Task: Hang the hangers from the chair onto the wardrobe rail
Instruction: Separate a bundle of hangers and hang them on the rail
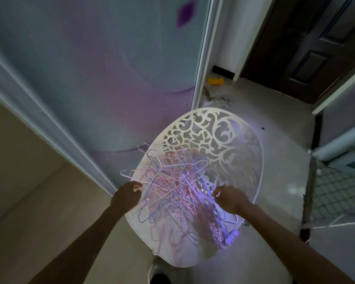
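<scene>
Hangers, thin wire ones in pink, lilac and pale blue [178, 187], lie in a tangled heap on the seat of a white plastic chair with a cut-out scrollwork back [217, 136]. Hooks and shoulders are interlocked, and a few hooks poke out past the seat's left edge, so the pile probably will not give up one piece cleanly. That seems to be why both hands come in from opposite sides. The left hand [127, 196] sits at the left rim of the heap with fingers curled loosely, touching or nearly touching the outermost wires; whether it has actually closed on one I cannot tell. The right hand [230, 198] rests on the right side of the pile, fingertips bent down into the wires as if picking or pinching, though a firm grasp is not visible in the dim, purple-tinted light. Beside the chair stands a pale sliding wardrobe door with a purple pattern [103, 74], shut or nearly so; no rail is in view. I judge the task to be at its start, with the heap untouched in bulk. Snagging is the likely trouble: lifting one hanger may drag neighbours off the seat.
</scene>
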Demonstrator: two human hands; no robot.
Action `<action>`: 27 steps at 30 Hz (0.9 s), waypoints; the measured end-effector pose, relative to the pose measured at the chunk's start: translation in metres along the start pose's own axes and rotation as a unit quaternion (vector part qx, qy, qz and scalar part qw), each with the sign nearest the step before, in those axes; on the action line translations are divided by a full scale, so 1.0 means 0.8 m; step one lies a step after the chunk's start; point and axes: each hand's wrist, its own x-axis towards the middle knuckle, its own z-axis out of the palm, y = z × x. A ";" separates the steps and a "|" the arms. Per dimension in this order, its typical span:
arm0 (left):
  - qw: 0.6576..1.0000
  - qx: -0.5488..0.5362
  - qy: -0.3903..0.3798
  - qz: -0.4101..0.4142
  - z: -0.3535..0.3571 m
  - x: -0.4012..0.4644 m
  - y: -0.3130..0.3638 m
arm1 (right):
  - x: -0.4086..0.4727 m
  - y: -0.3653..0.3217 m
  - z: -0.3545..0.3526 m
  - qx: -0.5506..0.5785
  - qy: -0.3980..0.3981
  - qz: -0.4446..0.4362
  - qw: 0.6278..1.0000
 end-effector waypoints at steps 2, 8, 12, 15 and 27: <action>1.000 -0.014 0.005 -0.012 0.021 0.034 -0.002 | 0.028 0.006 0.024 0.016 0.021 0.024 0.999; 0.999 -0.036 -0.035 -0.019 0.080 0.121 -0.002 | 0.097 0.015 0.092 0.003 0.142 0.051 0.989; 0.998 -0.033 -0.057 0.002 0.111 0.160 -0.015 | 0.119 0.011 0.129 -0.104 0.222 0.062 0.968; 0.994 -0.092 -0.055 0.012 0.129 0.181 -0.017 | 0.134 0.020 0.144 -0.131 0.215 0.060 0.966; 0.988 -0.093 0.047 0.117 0.113 0.181 0.019 | 0.137 0.056 0.111 -0.019 0.128 0.042 0.991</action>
